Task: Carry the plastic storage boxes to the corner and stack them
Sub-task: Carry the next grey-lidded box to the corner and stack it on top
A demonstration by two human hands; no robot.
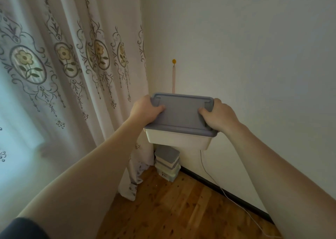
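We hold a storage box [179, 127] out in front of us at arm's length, up in the air and well above the floor [181, 207]. It has a cream-white body and a grey lid [181, 111] that sits closed on top. Our left hand [145, 110] is clamped on the left end of the box, thumb pressed down on the lid and the fingers wrapped under the rim out of sight. Our right hand [217, 114] grips the right end in the same way, thumb lying on the lid near its raised edge. Both forearms are bare and stretch in from the lower corners of the view; a bit of dark sleeve [23, 228] shows at the bottom left.

Below the held box, down in the corner of the room, stands a stack of boxes [167, 163] of the same kind, cream bodies with grey lids, resting on the wooden floor against the wall [254, 57]. How many boxes are in the stack we cannot tell for sure. The held box is apart from the stack, hanging above it.

A patterned curtain [63, 57] with flower medallions fills the left side and reaches the floor just beside the stack. On the wall a small yellow hook [174, 61] holds a thin pinkish strip. A white cable [227, 197] trails down the wall and along the dark skirting board
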